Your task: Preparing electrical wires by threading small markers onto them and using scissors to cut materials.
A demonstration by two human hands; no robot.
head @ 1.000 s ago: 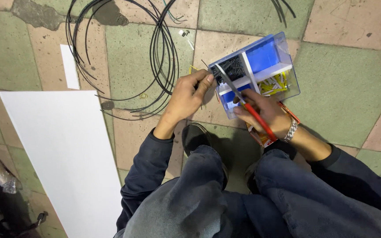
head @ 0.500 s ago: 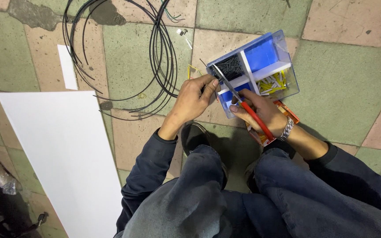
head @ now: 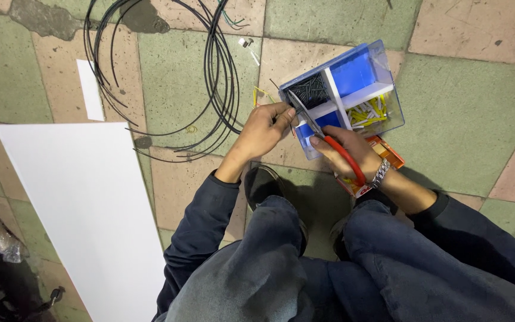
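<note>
Left hand [head: 263,128] pinched shut, thumb and forefinger [head: 282,111] pressed together on something thin and dark, probably a short wire end; too small to name for sure. Right hand [head: 347,149] wrapped tight round the red-handled pliers [head: 323,134], handles squeezed into the palm, slim nose [head: 298,104] pointing up and toward the left fingertips, meeting them just over the near corner of the clear compartment box [head: 388,113].

To do the step well, by judgement: keep the pinch close to the plier tip so the small piece cannot bend or spring away. Work over the box, not beyond its rim, so anything dropped lands in a compartment rather than on the tiled floor [head: 478,77]. Bite with the very tip only, square to the piece, and squeeze gently. Steady both wrists against the knees.

Just beyond the left fingertips, the compartment of small black pieces [head: 310,90]; past the plier tip, a blue-floored compartment; beyond the right knuckles, the yellow and white sleeves [head: 368,112]. Under the right wrist, touching the box edge, an orange carton [head: 388,154]. Well outward of the left knuckles, a loose coil of black cable [head: 216,77]; farther off, beside the left forearm, a white board [head: 78,203].
</note>
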